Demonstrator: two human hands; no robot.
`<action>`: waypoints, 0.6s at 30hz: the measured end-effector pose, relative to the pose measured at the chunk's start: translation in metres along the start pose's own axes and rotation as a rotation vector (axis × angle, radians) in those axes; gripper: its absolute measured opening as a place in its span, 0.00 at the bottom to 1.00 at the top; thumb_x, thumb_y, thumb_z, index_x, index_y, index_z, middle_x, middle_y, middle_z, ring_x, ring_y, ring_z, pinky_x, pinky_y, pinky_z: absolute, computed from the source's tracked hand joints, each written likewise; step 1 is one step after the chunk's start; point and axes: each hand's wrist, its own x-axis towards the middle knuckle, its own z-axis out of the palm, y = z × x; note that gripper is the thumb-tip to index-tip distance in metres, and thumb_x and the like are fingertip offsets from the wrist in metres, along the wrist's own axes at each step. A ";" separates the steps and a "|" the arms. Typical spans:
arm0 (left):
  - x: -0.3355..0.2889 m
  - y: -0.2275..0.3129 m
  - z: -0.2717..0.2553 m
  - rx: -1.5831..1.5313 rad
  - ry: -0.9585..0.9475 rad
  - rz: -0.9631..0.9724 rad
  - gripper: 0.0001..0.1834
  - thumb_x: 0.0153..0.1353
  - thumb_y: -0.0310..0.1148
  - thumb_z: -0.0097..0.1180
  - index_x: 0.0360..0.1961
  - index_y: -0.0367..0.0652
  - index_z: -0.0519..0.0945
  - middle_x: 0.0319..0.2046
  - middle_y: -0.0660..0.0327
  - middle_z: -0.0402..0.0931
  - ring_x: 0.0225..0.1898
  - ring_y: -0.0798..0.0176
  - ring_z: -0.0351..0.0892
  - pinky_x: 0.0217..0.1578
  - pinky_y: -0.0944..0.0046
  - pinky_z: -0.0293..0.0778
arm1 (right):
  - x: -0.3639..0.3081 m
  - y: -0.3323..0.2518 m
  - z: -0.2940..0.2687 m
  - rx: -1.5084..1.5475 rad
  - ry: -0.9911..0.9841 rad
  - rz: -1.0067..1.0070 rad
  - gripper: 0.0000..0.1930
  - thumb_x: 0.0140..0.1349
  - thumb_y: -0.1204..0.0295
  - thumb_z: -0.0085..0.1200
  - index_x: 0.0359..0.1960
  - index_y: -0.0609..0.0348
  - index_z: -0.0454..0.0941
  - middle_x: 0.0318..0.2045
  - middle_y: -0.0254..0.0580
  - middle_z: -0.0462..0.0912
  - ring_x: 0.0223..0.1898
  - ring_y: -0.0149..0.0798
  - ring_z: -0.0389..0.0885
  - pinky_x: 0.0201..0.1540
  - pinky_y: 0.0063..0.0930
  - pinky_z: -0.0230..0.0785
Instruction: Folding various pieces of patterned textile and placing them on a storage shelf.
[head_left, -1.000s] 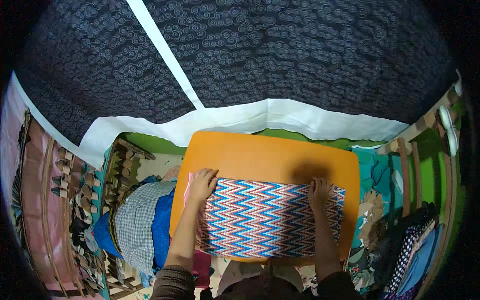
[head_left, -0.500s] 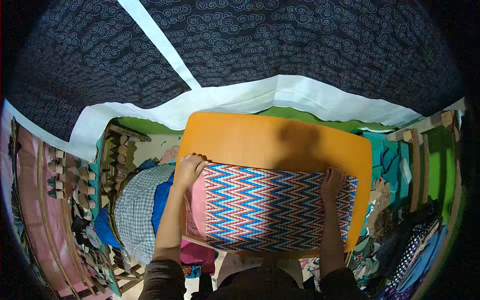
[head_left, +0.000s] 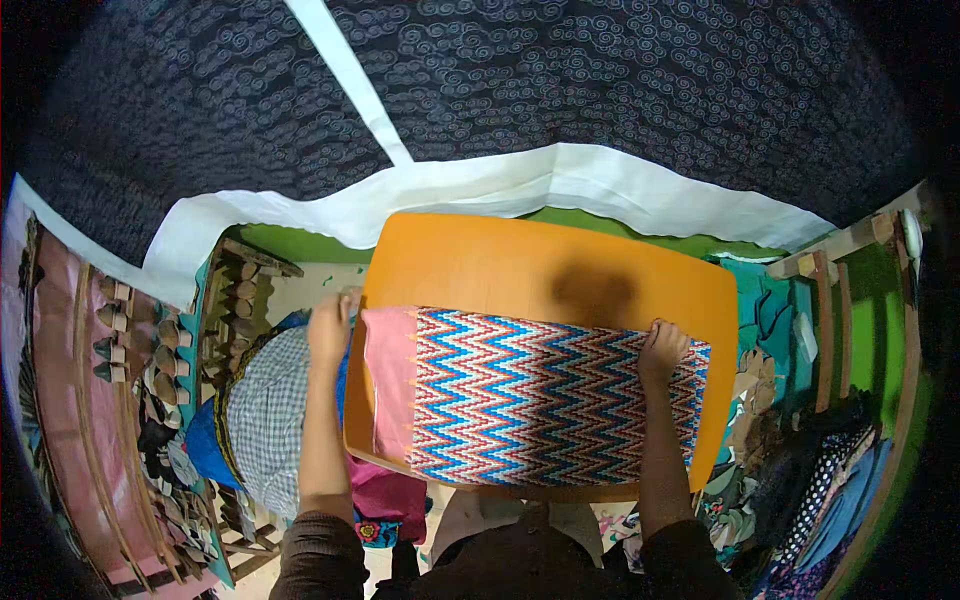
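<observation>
The black curtain [head_left: 640, 90] with its pale swirls fills the space in front of me, edged along the bottom by a wavy white band [head_left: 470, 180]. My orange table [head_left: 480, 260] stands between it and my lap, its far part bare apart from a dark round shadow. On the near part lies the zigzag cloth [head_left: 500, 400], blue, red and white, spread flat and reaching down to the table's near edge; a shadow darkens its middle. A plain pink strip [head_left: 389, 385] runs along its left side, and I cannot tell whether that is one piece with it. To the left of the table sits a heap topped by a grey checked cloth [head_left: 265, 410], and below the table's near left corner shows a magenta cloth [head_left: 390, 500] with a flower on it.

My right hand [head_left: 665, 348] rests on the zigzag cloth near its far right corner. Its fingers are curled in, nearly closed; whether they pinch the fabric, I cannot tell. My left hand [head_left: 330, 325] is off the cloth, just beyond the table's left edge. It is blurred, so I cannot tell how far its fingers are open or whether they hold anything.
</observation>
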 end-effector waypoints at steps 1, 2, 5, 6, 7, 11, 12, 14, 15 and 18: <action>-0.013 0.006 0.006 0.005 0.123 0.049 0.12 0.58 0.35 0.44 0.33 0.36 0.74 0.28 0.45 0.73 0.32 0.41 0.71 0.33 0.50 0.67 | -0.002 -0.003 -0.001 -0.076 0.081 -0.026 0.08 0.62 0.68 0.41 0.34 0.58 0.72 0.35 0.48 0.71 0.42 0.51 0.68 0.52 0.55 0.54; -0.031 0.013 0.011 0.043 0.044 0.036 0.11 0.58 0.33 0.44 0.31 0.35 0.73 0.28 0.44 0.73 0.32 0.42 0.71 0.33 0.50 0.67 | -0.002 -0.005 -0.002 -0.073 0.077 -0.034 0.08 0.62 0.68 0.41 0.34 0.58 0.72 0.35 0.48 0.71 0.42 0.51 0.68 0.52 0.55 0.54; -0.085 0.045 0.022 -0.009 0.038 -0.030 0.12 0.56 0.30 0.46 0.39 0.34 0.71 0.34 0.44 0.71 0.37 0.43 0.70 0.37 0.53 0.67 | -0.006 -0.018 -0.013 -0.076 0.193 -0.115 0.07 0.60 0.70 0.43 0.35 0.59 0.71 0.36 0.49 0.71 0.42 0.52 0.68 0.50 0.57 0.54; -0.107 0.051 0.025 -0.019 0.096 -0.078 0.13 0.56 0.29 0.46 0.41 0.34 0.70 0.35 0.44 0.70 0.38 0.44 0.70 0.39 0.54 0.67 | -0.010 -0.032 -0.016 0.070 0.119 -0.204 0.07 0.59 0.71 0.44 0.36 0.59 0.71 0.38 0.50 0.71 0.43 0.53 0.67 0.49 0.57 0.54; -0.127 0.057 0.030 -0.039 0.150 -0.122 0.14 0.56 0.28 0.46 0.43 0.33 0.70 0.35 0.44 0.70 0.39 0.45 0.70 0.40 0.54 0.67 | -0.016 -0.043 -0.020 0.202 0.044 -0.291 0.08 0.58 0.72 0.45 0.37 0.59 0.71 0.41 0.52 0.70 0.44 0.53 0.67 0.49 0.57 0.54; -0.192 0.059 0.039 -0.030 0.266 -0.294 0.14 0.56 0.25 0.44 0.44 0.33 0.69 0.37 0.46 0.70 0.39 0.46 0.70 0.41 0.55 0.67 | -0.059 -0.115 -0.043 0.450 -0.059 -0.547 0.11 0.56 0.75 0.45 0.41 0.61 0.70 0.41 0.51 0.68 0.44 0.53 0.64 0.49 0.48 0.54; -0.200 0.059 0.040 -0.153 0.206 -0.385 0.15 0.56 0.24 0.43 0.46 0.32 0.68 0.36 0.46 0.70 0.39 0.47 0.71 0.42 0.56 0.67 | -0.073 -0.126 -0.041 0.508 -0.097 -0.566 0.11 0.56 0.76 0.45 0.41 0.60 0.71 0.41 0.52 0.67 0.45 0.53 0.64 0.49 0.48 0.54; -0.216 0.051 0.049 -0.295 0.202 -0.483 0.17 0.56 0.25 0.44 0.48 0.31 0.68 0.31 0.50 0.71 0.33 0.54 0.72 0.36 0.61 0.68 | -0.091 -0.155 -0.044 0.578 -0.144 -0.607 0.11 0.55 0.77 0.44 0.41 0.60 0.71 0.42 0.52 0.67 0.45 0.53 0.63 0.49 0.47 0.54; -0.222 0.047 0.049 -0.293 0.206 -0.506 0.17 0.56 0.25 0.44 0.48 0.31 0.68 0.31 0.50 0.71 0.33 0.54 0.72 0.36 0.61 0.68 | -0.097 -0.172 -0.055 0.688 -0.212 -0.649 0.11 0.54 0.79 0.44 0.40 0.59 0.72 0.42 0.52 0.67 0.46 0.54 0.63 0.49 0.48 0.54; -0.218 0.051 0.046 -0.756 0.015 -0.760 0.21 0.54 0.35 0.53 0.45 0.33 0.71 0.21 0.62 0.69 0.22 0.69 0.66 0.25 0.71 0.64 | -0.121 -0.200 -0.079 0.828 -0.342 -0.717 0.12 0.51 0.81 0.45 0.38 0.59 0.73 0.42 0.52 0.67 0.47 0.54 0.63 0.51 0.48 0.55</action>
